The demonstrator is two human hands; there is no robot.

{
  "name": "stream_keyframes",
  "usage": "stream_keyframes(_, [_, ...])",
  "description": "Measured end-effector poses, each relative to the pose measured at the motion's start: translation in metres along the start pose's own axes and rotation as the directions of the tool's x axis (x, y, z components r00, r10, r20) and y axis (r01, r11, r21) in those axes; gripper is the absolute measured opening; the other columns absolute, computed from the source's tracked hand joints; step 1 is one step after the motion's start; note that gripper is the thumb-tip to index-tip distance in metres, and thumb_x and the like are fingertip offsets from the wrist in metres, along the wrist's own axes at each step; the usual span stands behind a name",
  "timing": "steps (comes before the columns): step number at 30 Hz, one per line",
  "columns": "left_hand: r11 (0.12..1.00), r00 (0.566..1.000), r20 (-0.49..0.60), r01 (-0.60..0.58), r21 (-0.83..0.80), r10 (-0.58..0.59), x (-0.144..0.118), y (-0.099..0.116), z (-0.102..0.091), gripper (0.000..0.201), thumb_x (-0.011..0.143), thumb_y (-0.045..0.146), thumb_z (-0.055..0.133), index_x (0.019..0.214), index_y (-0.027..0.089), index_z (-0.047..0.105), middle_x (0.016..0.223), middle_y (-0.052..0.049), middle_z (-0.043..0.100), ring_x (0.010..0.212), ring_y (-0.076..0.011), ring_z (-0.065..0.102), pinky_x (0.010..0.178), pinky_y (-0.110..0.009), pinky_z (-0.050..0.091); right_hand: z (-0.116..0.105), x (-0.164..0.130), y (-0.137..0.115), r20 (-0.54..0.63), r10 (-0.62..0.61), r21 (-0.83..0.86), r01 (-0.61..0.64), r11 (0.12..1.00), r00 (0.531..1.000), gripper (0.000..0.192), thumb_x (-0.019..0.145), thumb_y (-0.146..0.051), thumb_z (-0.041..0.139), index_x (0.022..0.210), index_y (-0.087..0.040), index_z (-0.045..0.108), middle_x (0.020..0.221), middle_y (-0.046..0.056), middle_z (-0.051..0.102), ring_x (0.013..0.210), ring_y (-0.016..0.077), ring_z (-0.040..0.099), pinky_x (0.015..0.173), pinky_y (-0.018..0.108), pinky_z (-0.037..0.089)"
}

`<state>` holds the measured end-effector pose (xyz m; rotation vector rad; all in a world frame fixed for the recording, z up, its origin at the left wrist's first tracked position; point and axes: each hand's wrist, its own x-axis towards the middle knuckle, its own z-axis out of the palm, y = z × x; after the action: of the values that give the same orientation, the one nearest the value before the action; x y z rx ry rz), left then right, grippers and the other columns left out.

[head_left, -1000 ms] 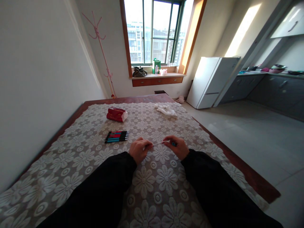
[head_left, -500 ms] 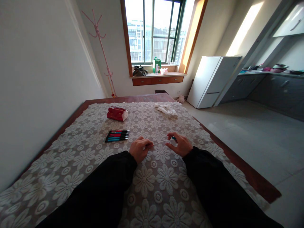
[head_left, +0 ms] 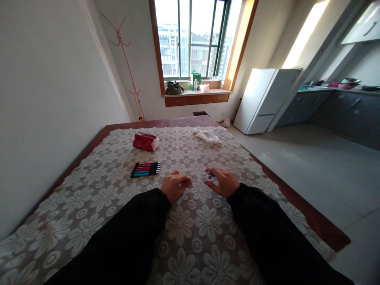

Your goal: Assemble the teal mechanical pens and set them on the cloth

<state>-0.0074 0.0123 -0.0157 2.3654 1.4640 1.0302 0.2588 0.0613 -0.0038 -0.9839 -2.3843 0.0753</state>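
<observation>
My left hand (head_left: 175, 187) is closed, its fingertips pinching one end of a thin white rod (head_left: 198, 179) that looks like a pen refill. The rod points right, towards my right hand (head_left: 223, 182). A small blue piece (head_left: 213, 175) sits at the curled fingers of that hand, mostly covered by them, with the thumb held lower and apart. Whether rod and blue piece touch I cannot tell. Left of my hands lies a row of several pens (head_left: 146, 169) with black, red and blue barrels, side by side on the flowered lace tablecloth (head_left: 181, 225).
Farther back on the table stand a red tissue pack (head_left: 145, 141) and a crumpled white plastic bag (head_left: 208, 137). The table's brown edge (head_left: 314, 215) runs along the right. Beyond it are a white fridge (head_left: 261, 101), a pink coat stand (head_left: 128, 65) and a windowsill with bags.
My right hand has shifted slightly left with the blue piece, closer to the white rod. The left hand keeps its pinch and has hardly moved.
</observation>
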Motion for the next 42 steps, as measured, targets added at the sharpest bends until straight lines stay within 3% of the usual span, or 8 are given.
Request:
stream_keyframes(12, [0.998, 0.999, 0.008, -0.048, 0.039, 0.047, -0.001, -0.001, 0.0, 0.009, 0.096, 0.027, 0.071, 0.096, 0.026, 0.08, 0.088, 0.0, 0.079, 0.086, -0.0204, 0.065, 0.081, -0.034, 0.052, 0.0, 0.0, -0.005, 0.056, -0.02, -0.02, 0.021, 1.0, 0.998, 0.03, 0.093, -0.038, 0.066, 0.118, -0.021, 0.064, 0.095, 0.007, 0.079, 0.091, 0.0232, 0.074, 0.083, 0.035, 0.053])
stream_keyframes(19, [0.98, 0.991, 0.04, -0.136, 0.143, 0.131, -0.002, 0.0, 0.001, 0.012, 0.099, 0.03, 0.068, 0.094, 0.026, 0.078, 0.087, 0.0, 0.078, 0.084, -0.0202, 0.063, 0.08, -0.035, 0.051, 0.0, 0.002, -0.019, 0.187, -0.034, -0.165, 0.065, 0.984, 0.982, 0.024, 0.092, -0.018, 0.055, 0.115, -0.017, 0.06, 0.1, 0.01, 0.075, 0.092, 0.0232, 0.07, 0.085, 0.035, 0.05])
stream_keyframes(23, [0.949, 0.975, 0.075, -0.219, 0.227, 0.207, -0.002, 0.003, 0.001, 0.016, 0.101, 0.031, 0.064, 0.094, 0.024, 0.077, 0.085, -0.002, 0.077, 0.085, -0.0214, 0.063, 0.08, -0.036, 0.05, 0.005, 0.001, -0.029, 0.243, -0.065, -0.144, 0.102, 0.984, 0.968, 0.026, 0.087, -0.009, 0.05, 0.111, -0.016, 0.058, 0.098, 0.011, 0.07, 0.09, 0.0228, 0.067, 0.082, 0.034, 0.05])
stream_keyframes(30, [0.948, 0.973, 0.065, -0.23, 0.22, 0.221, -0.002, 0.003, 0.001, 0.015, 0.102, 0.032, 0.064, 0.097, 0.024, 0.076, 0.088, -0.003, 0.077, 0.088, -0.0216, 0.063, 0.083, -0.037, 0.049, 0.021, -0.002, -0.031, 0.113, -0.219, 0.023, 0.217, 0.976, 0.969, 0.018, 0.095, -0.007, 0.047, 0.101, -0.021, 0.056, 0.094, 0.007, 0.069, 0.087, 0.0198, 0.065, 0.076, 0.029, 0.05])
stream_keyframes(37, [0.922, 0.962, 0.11, -0.272, 0.275, 0.251, -0.002, 0.005, -0.001, 0.021, 0.105, 0.032, 0.057, 0.097, 0.024, 0.075, 0.088, -0.004, 0.076, 0.091, -0.0216, 0.063, 0.085, -0.037, 0.046, 0.025, -0.003, -0.024, 0.085, -0.124, 0.083, 0.117, 0.99, 0.989, 0.012, 0.1, -0.016, 0.054, 0.104, -0.022, 0.063, 0.094, 0.004, 0.075, 0.087, 0.0177, 0.069, 0.079, 0.028, 0.05])
stream_keyframes(42, [0.934, 0.968, 0.096, -0.249, 0.256, 0.231, -0.001, 0.004, -0.001, 0.016, 0.102, 0.029, 0.061, 0.095, 0.023, 0.074, 0.089, -0.003, 0.077, 0.089, -0.0218, 0.063, 0.084, -0.038, 0.046, 0.019, 0.0, -0.03, 0.138, -0.053, -0.161, 0.075, 0.984, 0.989, 0.018, 0.105, -0.029, 0.054, 0.1, -0.019, 0.068, 0.095, 0.008, 0.074, 0.091, 0.0201, 0.065, 0.077, 0.031, 0.045])
